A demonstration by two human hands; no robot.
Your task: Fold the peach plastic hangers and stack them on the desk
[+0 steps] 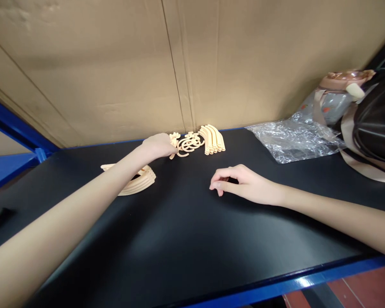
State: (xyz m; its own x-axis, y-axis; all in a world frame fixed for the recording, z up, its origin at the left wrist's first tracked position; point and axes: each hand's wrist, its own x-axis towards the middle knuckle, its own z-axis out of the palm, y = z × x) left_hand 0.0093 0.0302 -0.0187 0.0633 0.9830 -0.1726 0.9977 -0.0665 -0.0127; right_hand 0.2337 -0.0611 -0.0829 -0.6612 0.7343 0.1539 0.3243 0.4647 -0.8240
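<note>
My left hand (159, 145) reaches to the back of the table, at the left edge of a loose pile of cream-coloured curved pieces (191, 142). Its fingers are mostly hidden behind the hand, so what they hold cannot be made out. Right of the pile lies a neat stack of cream curved strips (212, 139). Under my left forearm, partly covered by it, is another set of nested cream curved strips (139, 183). My right hand (240, 184) hovers over or rests on the table, fingers bent and thumb near the fingertips, with nothing visible in it.
The black tabletop (179, 239) has a blue metal edge. A cardboard wall (115, 77) stands behind it. At the right are a clear plastic bag (288, 139), a bottle with a pink lid (338, 92) and a dark brown bag (378, 115) with a beige strap.
</note>
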